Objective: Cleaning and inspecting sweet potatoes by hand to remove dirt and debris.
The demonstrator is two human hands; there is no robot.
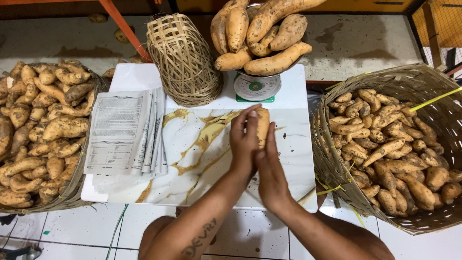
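Head view: my left hand (244,139) and right hand (270,163) clasp one sweet potato (262,126) just below the scale (257,87); firm, dusty, probably light; best gripped mid-body.

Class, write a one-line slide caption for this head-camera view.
Both hands clasp one sweet potato over a marble-patterned table.

Orange-tan sweet potatoes, white and gold marble

Beside the white, gold-veined tabletop (202,144): tan woven baskets (414,91); behind it, a scale (256,88) with a white dial and green base.
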